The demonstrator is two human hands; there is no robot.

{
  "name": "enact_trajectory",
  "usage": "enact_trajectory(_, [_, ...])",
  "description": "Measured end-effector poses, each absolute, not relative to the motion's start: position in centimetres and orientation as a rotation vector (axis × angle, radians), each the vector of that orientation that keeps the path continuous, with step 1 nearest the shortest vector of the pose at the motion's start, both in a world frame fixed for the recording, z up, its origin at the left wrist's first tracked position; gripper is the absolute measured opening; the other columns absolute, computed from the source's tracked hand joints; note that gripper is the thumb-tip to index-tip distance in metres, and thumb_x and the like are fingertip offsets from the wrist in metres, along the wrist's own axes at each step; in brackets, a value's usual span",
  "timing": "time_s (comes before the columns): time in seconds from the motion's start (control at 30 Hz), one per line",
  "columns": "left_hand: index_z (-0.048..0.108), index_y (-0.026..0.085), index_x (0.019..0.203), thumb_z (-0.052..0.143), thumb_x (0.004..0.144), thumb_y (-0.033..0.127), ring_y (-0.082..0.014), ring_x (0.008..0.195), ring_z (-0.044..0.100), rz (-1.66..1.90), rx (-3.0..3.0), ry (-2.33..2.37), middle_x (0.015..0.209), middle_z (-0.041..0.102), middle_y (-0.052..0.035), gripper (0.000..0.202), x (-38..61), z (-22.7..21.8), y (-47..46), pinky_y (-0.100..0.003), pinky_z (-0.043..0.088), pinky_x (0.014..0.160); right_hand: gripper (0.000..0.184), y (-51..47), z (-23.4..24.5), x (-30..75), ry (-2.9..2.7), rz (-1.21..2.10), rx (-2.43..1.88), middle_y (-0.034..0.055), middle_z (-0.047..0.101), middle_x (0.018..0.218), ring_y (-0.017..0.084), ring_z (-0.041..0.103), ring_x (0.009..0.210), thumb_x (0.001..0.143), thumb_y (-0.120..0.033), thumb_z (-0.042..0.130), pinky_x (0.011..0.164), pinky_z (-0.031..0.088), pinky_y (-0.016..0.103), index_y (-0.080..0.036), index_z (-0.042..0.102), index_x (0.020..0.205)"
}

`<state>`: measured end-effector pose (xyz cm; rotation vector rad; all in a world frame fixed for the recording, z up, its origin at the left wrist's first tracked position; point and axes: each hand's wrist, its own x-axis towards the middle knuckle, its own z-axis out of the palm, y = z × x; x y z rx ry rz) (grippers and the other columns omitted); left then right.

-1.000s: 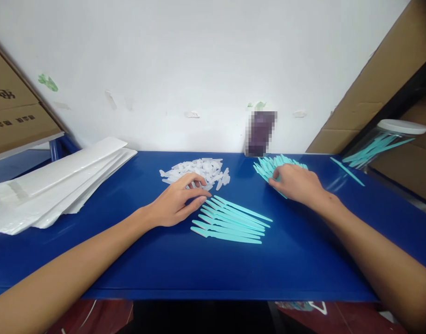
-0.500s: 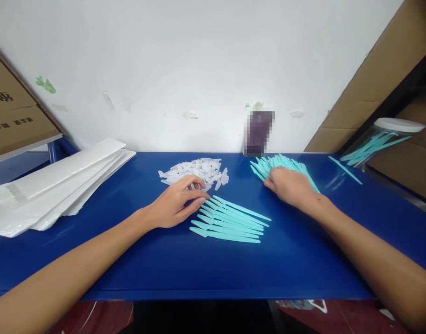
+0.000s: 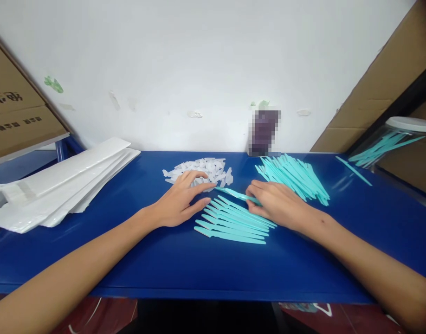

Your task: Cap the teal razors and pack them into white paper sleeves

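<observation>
My right hand pinches a teal eyebrow razor by its handle, with the head pointing left. At the head's end is my left hand, its thumb and fingers apart and holding nothing; whether a fingertip touches the razor I cannot tell. Below them a fanned row of teal eyebrow razors lies on the blue table, heads to the left. Behind my left hand spreads a heap of small whitish plastic caps, partly hidden by the fingers. Beyond my right hand sits a pile of loose teal razors.
White plastic bags are stacked at the left of the blue table. A clear jar with a white lid holds teal razors at the right, and a single razor lies beside it. A blurred dark object leans on the wall.
My right hand has come left and toward me from the loose pile, bringing one razor out to my left hand. My left hand's fingers have spread slightly.
</observation>
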<state>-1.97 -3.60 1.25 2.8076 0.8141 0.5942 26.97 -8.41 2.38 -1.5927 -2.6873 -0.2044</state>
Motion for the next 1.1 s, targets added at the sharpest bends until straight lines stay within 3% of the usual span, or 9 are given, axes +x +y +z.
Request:
enact_trajectory(0.2, [0.039, 0.033, 0.155, 0.038, 0.103, 0.056, -0.0385, 0.145, 0.026, 0.315, 2.745, 0.865, 0.161, 0.029, -0.0135, 0.057, -1.1, 1.2, -4.2, -0.067, 0.028, 0.114, 0.015, -8.3, 2.9, 27.6, -2.683, 0.053, -1.593, 0.0043, 0.065, 0.088, 0.016, 0.053, 0.063, 0.094, -0.030, 0.050, 0.057, 0.030, 0.030, -0.020, 0.057, 0.085])
enact_trajectory(0.33, [0.041, 0.034, 0.153, 0.038, 0.102, 0.058, -0.0386, 0.146, 0.026, 0.312, 2.738, 0.838, 0.161, 0.029, -0.0122, 0.056, -0.9, 1.2, -4.2, -0.067, 0.027, 0.114, 0.017, -8.2, 3.3, 28.2, -2.612, 0.208, -1.576, 0.0034, 0.064, 0.084, 0.017, 0.054, 0.069, 0.094, -0.031, 0.050, 0.061, 0.033, 0.030, -0.021, 0.055, 0.082])
enact_trajectory(0.53, [0.049, 0.037, 0.149, 0.042, 0.102, 0.056, -0.0398, 0.144, 0.029, 0.312, 2.734, 0.828, 0.159, 0.033, -0.0103, 0.051, -1.3, 1.3, -4.2, -0.067, 0.031, 0.112, 0.021, -7.9, 3.9, 29.3, -2.519, 0.411, -1.604, 0.0011, 0.059, 0.070, 0.016, 0.049, 0.061, 0.093, -0.033, 0.051, 0.057, 0.032, 0.030, -0.022, 0.055, 0.075])
enact_trajectory(0.83, [0.049, 0.036, 0.149, 0.045, 0.102, 0.054, -0.0389, 0.142, 0.033, 0.308, 2.769, 0.776, 0.158, 0.036, -0.0113, 0.051, -1.2, 1.6, -4.3, -0.065, 0.034, 0.112, 0.020, -7.8, 4.0, 29.8, -2.575, 0.323, -1.632, 0.0015, 0.060, 0.072, 0.016, 0.049, 0.061, 0.091, -0.030, 0.052, 0.057, 0.031, 0.029, -0.022, 0.054, 0.073])
enact_trajectory(1.1, [0.051, 0.037, 0.147, 0.042, 0.104, 0.051, -0.0368, 0.142, 0.032, 0.289, 2.728, 0.792, 0.155, 0.038, -0.0096, 0.047, -1.2, 1.5, -4.3, -0.064, 0.033, 0.113, 0.017, -7.8, 3.3, 28.4, -2.600, 0.205, -1.543, 0.0037, 0.065, 0.082, 0.017, 0.054, 0.066, 0.097, -0.032, 0.047, 0.058, 0.032, 0.029, -0.022, 0.057, 0.086])
